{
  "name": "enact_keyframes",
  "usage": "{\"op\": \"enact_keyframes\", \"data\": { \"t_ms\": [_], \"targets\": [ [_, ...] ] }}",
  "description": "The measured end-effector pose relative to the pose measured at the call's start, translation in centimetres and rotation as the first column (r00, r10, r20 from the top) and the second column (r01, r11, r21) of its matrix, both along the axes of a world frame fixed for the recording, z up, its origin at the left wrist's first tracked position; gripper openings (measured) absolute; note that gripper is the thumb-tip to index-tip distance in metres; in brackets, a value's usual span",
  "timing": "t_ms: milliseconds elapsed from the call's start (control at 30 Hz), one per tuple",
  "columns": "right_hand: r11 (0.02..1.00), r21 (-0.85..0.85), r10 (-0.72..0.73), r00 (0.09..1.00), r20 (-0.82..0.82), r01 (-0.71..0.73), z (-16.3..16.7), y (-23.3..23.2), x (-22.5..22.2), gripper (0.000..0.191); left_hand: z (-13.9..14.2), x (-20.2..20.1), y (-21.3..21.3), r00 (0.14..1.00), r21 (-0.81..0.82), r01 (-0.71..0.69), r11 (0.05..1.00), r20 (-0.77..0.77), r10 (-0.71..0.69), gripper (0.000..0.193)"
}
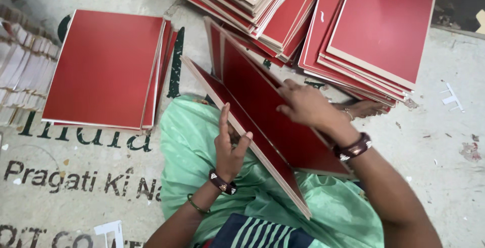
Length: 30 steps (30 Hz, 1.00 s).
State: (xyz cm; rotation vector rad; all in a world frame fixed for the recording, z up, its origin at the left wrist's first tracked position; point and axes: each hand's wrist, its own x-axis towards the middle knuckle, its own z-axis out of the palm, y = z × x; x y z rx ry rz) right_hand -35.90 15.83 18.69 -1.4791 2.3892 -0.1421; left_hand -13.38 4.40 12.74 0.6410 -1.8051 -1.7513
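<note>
Small workshop, floor-level manual production. Evidence: worker sits on a printed sheet [76, 177] spread over a bare, stained concrete floor [444, 142], no bench. Left of the grip, a neat stack of identical red laminated boards [103, 68]; above and right of it, looser heaps of the same boards [353, 30], raw board edges showing. Far left of the grip, rows of pale stacked pieces [20, 71]. Offcut scraps [451, 98] litter the floor right of it.
</note>
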Motion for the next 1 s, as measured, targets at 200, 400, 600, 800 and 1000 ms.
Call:
{"op": "enact_keyframes", "data": {
  "t_ms": [200,400,600,800,1000],
  "targets": [
    [0.995,0.034,-0.089,0.995,-0.055,0.091,-1.2,1.4,-7.4,0.038,-0.2,1.5,-0.3,1.000,-0.009,-0.015,1.000,0.000,0.015,0.084],
    [0.956,-0.241,-0.217,0.957,-0.194,0.168,0.8,2.1,-5.5,0.057,0.0,1.1,-0.4,0.999,-0.026,-0.001,1.000,-0.053,-0.001,0.080],
    [0.941,-0.062,-0.337,0.932,-0.135,0.331,2.2,0.9,1.6,0.043,-0.2,-2.4,0.2,0.993,0.049,0.078,0.996,-0.093,-0.073,0.081],
    [0.918,-0.380,-0.056,0.985,0.162,0.115,0.9,1.6,3.5,0.041,-0.1,-4.4,1.0,0.988,-0.007,0.106,0.994,-0.111,-0.106,0.088],
    [0.940,-0.293,-0.097,0.960,0.261,0.175,0.5,1.9,3.5,0.049,0.1,-4.5,1.3,0.987,0.007,0.108,0.994,-0.120,-0.107,0.088]
  ]
}}
